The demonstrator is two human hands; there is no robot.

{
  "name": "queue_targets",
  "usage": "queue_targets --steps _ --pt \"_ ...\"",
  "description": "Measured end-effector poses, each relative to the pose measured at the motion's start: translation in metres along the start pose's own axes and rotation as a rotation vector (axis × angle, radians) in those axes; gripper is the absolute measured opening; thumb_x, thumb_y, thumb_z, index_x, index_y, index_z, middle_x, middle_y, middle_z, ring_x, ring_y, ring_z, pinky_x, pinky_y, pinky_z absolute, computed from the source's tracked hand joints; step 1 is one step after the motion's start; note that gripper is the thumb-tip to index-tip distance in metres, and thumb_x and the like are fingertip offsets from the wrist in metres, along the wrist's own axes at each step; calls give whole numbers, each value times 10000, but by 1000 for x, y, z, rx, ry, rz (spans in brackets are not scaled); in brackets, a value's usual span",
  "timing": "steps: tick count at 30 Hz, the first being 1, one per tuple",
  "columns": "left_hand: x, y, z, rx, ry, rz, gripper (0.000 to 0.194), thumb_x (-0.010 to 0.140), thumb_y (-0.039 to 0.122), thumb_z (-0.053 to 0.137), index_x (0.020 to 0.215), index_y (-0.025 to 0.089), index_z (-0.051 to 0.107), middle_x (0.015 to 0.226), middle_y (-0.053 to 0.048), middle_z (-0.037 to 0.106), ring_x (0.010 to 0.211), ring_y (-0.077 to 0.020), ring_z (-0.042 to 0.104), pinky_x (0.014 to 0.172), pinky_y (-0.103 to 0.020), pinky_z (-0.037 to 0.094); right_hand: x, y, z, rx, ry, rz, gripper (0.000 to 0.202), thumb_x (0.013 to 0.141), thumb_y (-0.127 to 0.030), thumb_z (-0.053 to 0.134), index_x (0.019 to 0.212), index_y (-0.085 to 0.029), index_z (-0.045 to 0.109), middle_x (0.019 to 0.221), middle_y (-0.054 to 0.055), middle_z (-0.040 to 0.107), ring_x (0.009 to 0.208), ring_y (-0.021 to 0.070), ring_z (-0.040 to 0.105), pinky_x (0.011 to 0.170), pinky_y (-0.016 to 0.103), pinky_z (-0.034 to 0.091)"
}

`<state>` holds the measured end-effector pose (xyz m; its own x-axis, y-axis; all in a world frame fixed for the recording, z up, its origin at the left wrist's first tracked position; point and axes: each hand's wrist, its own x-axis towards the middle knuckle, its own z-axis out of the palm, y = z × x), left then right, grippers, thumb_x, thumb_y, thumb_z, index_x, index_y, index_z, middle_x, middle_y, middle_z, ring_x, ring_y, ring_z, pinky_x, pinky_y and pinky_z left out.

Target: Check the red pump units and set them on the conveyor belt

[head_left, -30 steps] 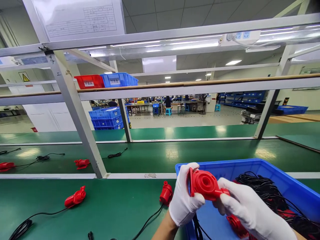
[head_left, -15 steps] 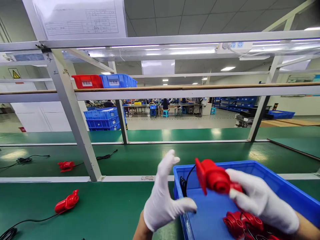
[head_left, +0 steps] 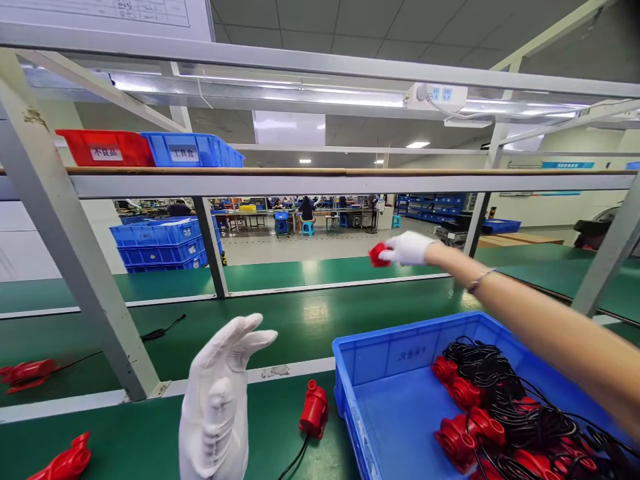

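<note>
My left hand [head_left: 217,400], in a white glove, is raised over the green surface with its fingers apart and nothing in it. Just right of it lies a red part with a black cable [head_left: 314,410]. My right hand [head_left: 410,249], also gloved, is stretched far forward above the back green strip, its fingers closed on a red object [head_left: 380,255] that is blurred. Under my right arm stands a blue bin [head_left: 385,400], where several red parts [head_left: 460,440] and coiled black cables [head_left: 530,413] fill the right side.
Another red part [head_left: 65,460] lies at the lower left, and one more [head_left: 30,373] behind the rail. Metal posts [head_left: 75,247] and a shelf [head_left: 300,185] with red [head_left: 107,155] and blue boxes [head_left: 187,157] stand ahead. A person [head_left: 307,210] sits far back.
My right hand has moved forward, away from the bin, with a red object. My left hand has moved left in view. A red part now shows beside the bin. The view has turned right.
</note>
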<state>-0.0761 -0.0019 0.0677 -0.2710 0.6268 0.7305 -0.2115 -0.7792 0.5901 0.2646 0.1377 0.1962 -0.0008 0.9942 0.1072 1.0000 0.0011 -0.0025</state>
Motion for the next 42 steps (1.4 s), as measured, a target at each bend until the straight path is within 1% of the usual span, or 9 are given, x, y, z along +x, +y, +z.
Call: queue_targets --steps 5,8,11,16,21,26,31,36,42 --pt "1 -1 -11 21 -95 5 462 903 526 543 1234 217 636 1196 -79 678 965 -275 678 907 -417 564 29 -88 93 -9 -490 -137 280 956 -351 586 1118 -126 624 1049 59 659 878 158 653 772 338 568" --pt "-1 0 -15 81 -139 -1 496 889 575 542 1220 223 654 1161 -83 705 935 -288 693 837 -421 605 32 -121 130 7 -615 -194 292 951 -333 597 1161 -130 609 1099 69 647 918 170 652 790 353 571" --pt "-5 4 -11 120 -170 -6 487 889 582 530 1200 236 673 1133 -88 717 926 -306 694 820 -454 614 37 -134 145 54 -634 -238 296 953 -343 591 1159 -132 614 1110 65 645 934 182 650 803 358 569" --pt "-11 4 -5 153 -336 5 480 915 564 479 1194 231 683 1109 -118 715 937 -341 687 815 -488 606 34 -97 133 166 -462 -259 322 956 -370 580 1173 -134 612 1144 65 635 978 204 640 840 380 556" --pt "-13 -3 2 134 -474 0 437 965 469 434 1294 246 616 1192 -111 673 991 -311 667 864 -442 578 -40 -21 126 97 -373 -238 313 968 -396 552 1135 -141 625 1123 67 645 974 190 636 857 379 540" --pt "-17 -7 24 130 -589 -35 377 987 419 421 1287 279 601 1194 -82 666 1016 -271 660 878 -392 560 -143 13 178 -113 -543 -253 280 765 -376 744 901 -137 693 831 66 705 778 203 673 727 355 530" --pt "-22 -11 40 181 -695 -69 370 988 442 416 1263 279 602 1151 -78 676 1010 -263 660 883 -379 538 -184 28 225 -147 -536 -296 392 662 -215 702 1044 -129 700 922 158 725 819 320 707 636 344 482" --pt "-28 -22 49 177 -823 -179 361 985 443 426 1265 280 586 1207 -83 649 1095 -265 620 960 -393 490 -182 42 206 23 -463 -290 276 649 -207 670 916 -141 691 799 108 710 727 281 687 572 296 425" --pt "-47 -46 81 240 -687 -439 480 961 516 473 1358 246 481 1402 -110 529 1279 -263 511 1116 -440 364 -173 24 117 408 -136 -200 185 892 -368 517 929 -195 572 775 7 661 698 146 609 620 232 435"
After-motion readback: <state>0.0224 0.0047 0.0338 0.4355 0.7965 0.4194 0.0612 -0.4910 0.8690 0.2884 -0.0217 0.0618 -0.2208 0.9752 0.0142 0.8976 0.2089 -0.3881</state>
